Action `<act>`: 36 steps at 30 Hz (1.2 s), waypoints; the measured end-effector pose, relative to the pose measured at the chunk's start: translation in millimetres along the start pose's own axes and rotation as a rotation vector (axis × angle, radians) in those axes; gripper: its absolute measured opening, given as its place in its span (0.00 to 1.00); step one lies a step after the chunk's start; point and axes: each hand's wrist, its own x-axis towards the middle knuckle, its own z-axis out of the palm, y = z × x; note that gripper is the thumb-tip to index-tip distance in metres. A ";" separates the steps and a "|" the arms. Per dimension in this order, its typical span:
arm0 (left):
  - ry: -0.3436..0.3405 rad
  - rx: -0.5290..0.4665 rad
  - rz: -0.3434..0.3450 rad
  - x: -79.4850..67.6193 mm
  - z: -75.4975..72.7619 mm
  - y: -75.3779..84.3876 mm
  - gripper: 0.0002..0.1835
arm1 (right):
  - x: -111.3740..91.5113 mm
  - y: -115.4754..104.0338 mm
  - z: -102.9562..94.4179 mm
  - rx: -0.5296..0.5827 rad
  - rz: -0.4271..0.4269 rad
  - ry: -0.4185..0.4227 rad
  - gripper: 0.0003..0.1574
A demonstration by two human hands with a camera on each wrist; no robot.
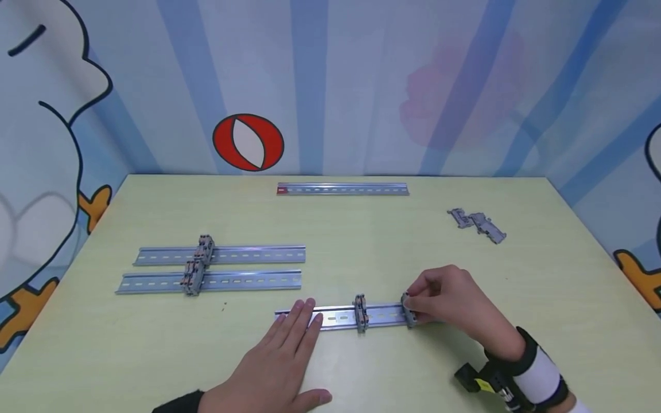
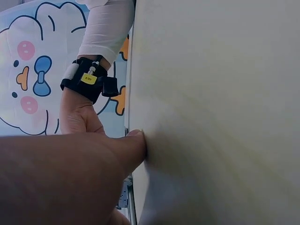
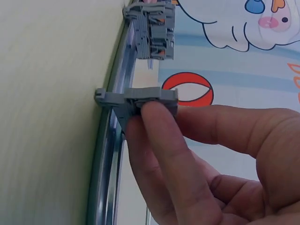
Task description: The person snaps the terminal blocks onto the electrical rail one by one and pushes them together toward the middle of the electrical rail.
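Note:
My left hand (image 1: 276, 358) lies with straight fingers over the left end of the nearest slotted metal DIN rail (image 1: 384, 314). Between the hands, grey terminal blocks (image 1: 360, 314) sit upright across this rail. My right hand (image 1: 457, 304) pinches a thin grey end bracket (image 1: 408, 311) between thumb and fingers, to the right of those blocks. In the right wrist view the end bracket (image 3: 145, 93) stands across the rail (image 3: 101, 187), its hooked foot at the rail's edge. Whether it is latched, I cannot tell. The left wrist view mostly shows the left thumb (image 2: 133, 145) and tabletop.
Two more rails, an upper one (image 1: 258, 254) and a lower one (image 1: 253, 280), lie at left with grey blocks (image 1: 193, 276) across them. Another rail (image 1: 343, 189) with a red end lies at the back. Loose grey pieces (image 1: 488, 226) lie at the back right.

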 end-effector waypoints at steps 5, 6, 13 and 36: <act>-0.013 -0.006 -0.003 -0.2 -2.5 0.5 0.55 | 1.2 -2.9 9.1 -0.002 -0.016 0.019 0.07; -0.022 -0.008 -0.005 -0.2 -2.9 0.4 0.55 | 1.1 -3.3 10.8 -0.003 -0.017 0.021 0.07; -0.049 -0.022 -0.010 -0.3 -5.2 0.4 0.56 | 0.5 -4.0 17.6 0.012 -0.043 0.017 0.06; -0.063 -0.030 -0.030 2.2 -5.0 0.8 0.56 | 3.8 -2.8 49.4 0.159 -0.112 0.024 0.10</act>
